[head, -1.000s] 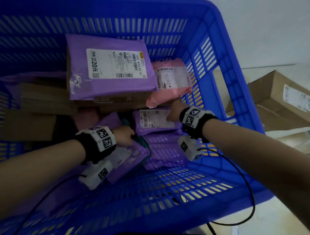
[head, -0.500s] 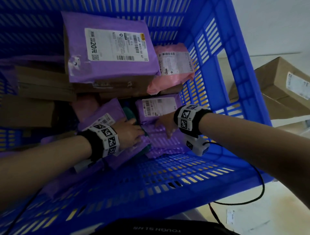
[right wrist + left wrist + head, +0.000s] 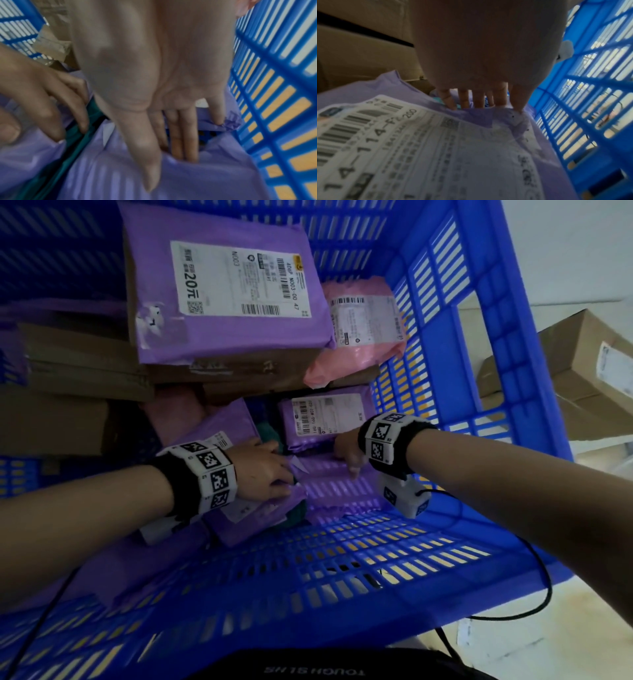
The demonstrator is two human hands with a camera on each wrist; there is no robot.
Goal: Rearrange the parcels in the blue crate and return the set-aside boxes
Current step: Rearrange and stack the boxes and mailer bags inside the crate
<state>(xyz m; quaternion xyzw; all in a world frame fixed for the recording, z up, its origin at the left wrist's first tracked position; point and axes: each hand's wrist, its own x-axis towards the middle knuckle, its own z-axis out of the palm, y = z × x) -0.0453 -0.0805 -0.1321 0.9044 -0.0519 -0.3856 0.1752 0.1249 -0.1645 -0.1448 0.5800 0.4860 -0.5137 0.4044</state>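
In the blue crate [image 3: 445, 344], the left hand [image 3: 260, 470] hooks bent fingers [image 3: 46, 112] over the edge of a labelled purple parcel [image 3: 436, 148]. The right hand [image 3: 346, 453] pinches a plain purple parcel [image 3: 171, 175], thumb above, fingers tucked behind its edge. Only the right wrist view shows this.

Blue crate [image 3: 442, 364], parcels jumbled inside.
Big labelled purple parcel [image 3: 233, 302] tops brown boxes [image 3: 85, 364] upper left; pink parcel [image 3: 363, 326] beside it; smaller purple parcels [image 3: 325, 419] lie centre; set-aside boxes [image 3: 582, 371] outside, right.
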